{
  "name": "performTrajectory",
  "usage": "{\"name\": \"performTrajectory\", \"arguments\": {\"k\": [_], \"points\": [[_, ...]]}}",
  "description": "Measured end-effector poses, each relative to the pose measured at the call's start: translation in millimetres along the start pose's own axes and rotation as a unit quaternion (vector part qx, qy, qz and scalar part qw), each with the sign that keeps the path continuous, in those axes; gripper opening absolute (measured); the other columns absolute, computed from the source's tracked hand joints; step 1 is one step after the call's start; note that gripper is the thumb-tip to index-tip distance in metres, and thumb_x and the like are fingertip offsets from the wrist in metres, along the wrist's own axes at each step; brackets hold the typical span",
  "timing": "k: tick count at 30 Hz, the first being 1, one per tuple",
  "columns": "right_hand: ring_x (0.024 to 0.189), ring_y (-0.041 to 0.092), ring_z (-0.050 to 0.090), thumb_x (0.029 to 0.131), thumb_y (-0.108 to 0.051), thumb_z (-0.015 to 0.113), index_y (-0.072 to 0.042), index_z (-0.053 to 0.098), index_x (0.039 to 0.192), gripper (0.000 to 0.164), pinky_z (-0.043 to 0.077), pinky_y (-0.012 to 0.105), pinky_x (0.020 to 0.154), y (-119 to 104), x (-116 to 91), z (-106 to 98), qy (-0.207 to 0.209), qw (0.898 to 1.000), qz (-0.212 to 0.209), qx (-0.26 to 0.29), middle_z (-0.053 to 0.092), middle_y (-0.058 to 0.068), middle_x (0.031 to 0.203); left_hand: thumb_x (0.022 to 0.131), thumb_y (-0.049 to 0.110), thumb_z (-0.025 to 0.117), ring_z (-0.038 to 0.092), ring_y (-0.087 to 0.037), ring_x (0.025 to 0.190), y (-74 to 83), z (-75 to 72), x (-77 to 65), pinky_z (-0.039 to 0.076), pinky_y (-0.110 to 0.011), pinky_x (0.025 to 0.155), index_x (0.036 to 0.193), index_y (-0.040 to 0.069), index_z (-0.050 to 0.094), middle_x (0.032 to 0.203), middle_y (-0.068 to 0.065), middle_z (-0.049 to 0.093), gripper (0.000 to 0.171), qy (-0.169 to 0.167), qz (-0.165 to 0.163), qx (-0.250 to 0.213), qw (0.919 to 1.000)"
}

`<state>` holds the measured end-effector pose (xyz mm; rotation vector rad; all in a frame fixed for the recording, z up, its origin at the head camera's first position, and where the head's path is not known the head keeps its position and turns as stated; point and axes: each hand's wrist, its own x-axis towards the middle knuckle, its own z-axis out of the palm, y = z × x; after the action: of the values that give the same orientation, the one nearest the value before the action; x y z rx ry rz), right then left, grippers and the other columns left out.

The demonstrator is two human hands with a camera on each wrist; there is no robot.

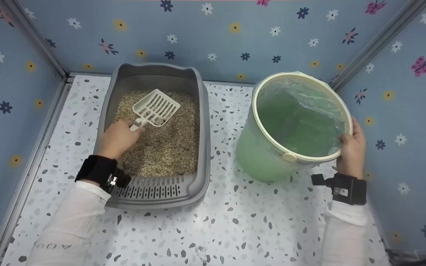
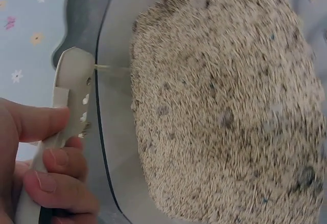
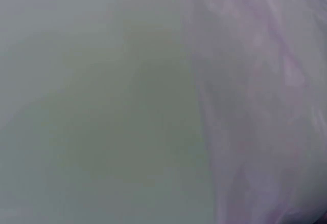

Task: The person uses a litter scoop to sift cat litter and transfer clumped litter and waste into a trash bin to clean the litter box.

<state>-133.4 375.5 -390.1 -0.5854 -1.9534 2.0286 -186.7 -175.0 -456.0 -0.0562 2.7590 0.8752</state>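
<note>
My left hand point(image 1: 119, 138) grips the handle of a cream slotted litter scoop point(image 1: 157, 105), seen side-on in the left wrist view with the thumb along the handle. A few small clumps lie in the scoop, which is above the litter point(image 1: 161, 151) in a grey litter box point(image 1: 205, 129). At the right, my right hand point(image 1: 352, 149) holds the cream rim of a pale green bin point(image 1: 261, 159), thumb on the rim and fingers outside. A clear plastic liner point(image 1: 309, 96) hangs inside the bin. The right wrist view is filled by blurred pale green and wrinkled clear plastic.
A slotted front ledge point(image 1: 154, 190) forms the near end of the litter box. Under everything is a white speckled floor point(image 1: 213, 229). Blue flower-patterned walls point(image 1: 220, 40) close in the back and both sides, with metal framing point(image 1: 375, 48) at the corners.
</note>
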Motion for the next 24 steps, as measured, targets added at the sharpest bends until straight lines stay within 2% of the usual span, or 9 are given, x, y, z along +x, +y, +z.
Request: {"name": "performTrajectory", "arguments": {"k": [1, 3, 6, 10, 12, 15, 24], "points": [[0.142, 0.017, 0.021, 0.088, 0.011, 0.022, -0.017, 0.017, 0.151, 0.070, 0.028, 0.026, 0.111, 0, 0, 0, 0.000, 1.000, 0.001, 0.004, 0.016, -0.001, 0.157, 0.094, 0.046, 0.051, 0.036, -0.010, 0.047, 0.0, -0.5, -0.3, 0.031, -0.025, 0.043, 0.119, 0.002, 0.056, 0.064, 0.002, 0.046, 0.051, -0.021, -0.009, -0.020, 0.9995], [0.143, 0.016, 0.020, 0.088, 0.011, 0.022, -0.018, 0.017, 0.151, 0.069, 0.027, 0.026, 0.111, 0, 0, -1, 0.000, 1.000, 0.002, 0.007, 0.015, -0.002, 0.157, 0.094, 0.044, 0.052, 0.032, -0.008, 0.048, 0.8, -1.3, -0.1, 0.029, -0.022, 0.042, 0.108, 0.003, 0.057, 0.063, 0.005, 0.041, 0.044, -0.058, -0.020, -0.064, 0.9960], [0.143, 0.016, 0.020, 0.088, 0.011, 0.022, -0.018, 0.017, 0.151, 0.069, 0.027, 0.025, 0.111, 0, 0, -1, 0.004, 1.000, 0.003, 0.006, 0.015, -0.002, 0.157, 0.094, 0.039, 0.053, 0.030, -0.006, 0.047, 2.4, -2.1, 0.1, 0.028, -0.020, 0.043, 0.088, 0.005, 0.053, 0.061, 0.008, 0.038, 0.034, -0.103, -0.037, -0.127, 0.9858], [0.142, 0.016, 0.021, 0.088, 0.011, 0.022, -0.017, 0.016, 0.151, 0.069, 0.027, 0.024, 0.110, 1, -1, 0, 0.005, 1.000, -0.001, -0.010, 0.016, -0.002, 0.157, 0.095, 0.033, 0.054, 0.032, -0.004, 0.045, 4.1, -3.9, -0.4, 0.031, -0.019, 0.043, 0.077, 0.009, 0.048, 0.059, 0.008, 0.042, 0.030, -0.136, -0.052, -0.175, 0.9737], [0.142, 0.015, 0.021, 0.088, 0.012, 0.022, -0.016, 0.016, 0.151, 0.069, 0.027, 0.024, 0.110, 0, -1, 1, 0.004, 1.000, -0.003, -0.009, 0.016, -0.002, 0.157, 0.094, 0.033, 0.055, 0.032, -0.004, 0.045, 4.5, -5.3, -1.1, 0.031, -0.019, 0.043, 0.081, 0.008, 0.051, 0.060, 0.008, 0.043, 0.029, -0.142, -0.052, -0.177, 0.9725], [0.142, 0.015, 0.022, 0.088, 0.012, 0.022, -0.015, 0.016, 0.151, 0.069, 0.028, 0.023, 0.110, 0, -1, 1, 0.001, 1.000, -0.006, 0.001, 0.016, -0.001, 0.157, 0.095, 0.034, 0.054, 0.032, -0.004, 0.046, 5.0, -7.4, -1.9, 0.030, -0.019, 0.044, 0.083, 0.007, 0.052, 0.059, 0.009, 0.040, 0.029, -0.139, -0.046, -0.164, 0.9756], [0.142, 0.016, 0.022, 0.086, 0.012, 0.021, -0.014, 0.017, 0.151, 0.070, 0.027, 0.024, 0.111, 0, 0, 1, 0.005, 1.000, -0.007, 0.016, 0.016, 0.001, 0.157, 0.093, 0.040, 0.055, 0.038, -0.008, 0.055, 7.2, -13.8, -7.3, 0.033, -0.021, 0.050, 0.099, 0.001, 0.058, 0.066, 0.006, 0.044, 0.040, -0.106, -0.009, -0.114, 0.9878]]}}
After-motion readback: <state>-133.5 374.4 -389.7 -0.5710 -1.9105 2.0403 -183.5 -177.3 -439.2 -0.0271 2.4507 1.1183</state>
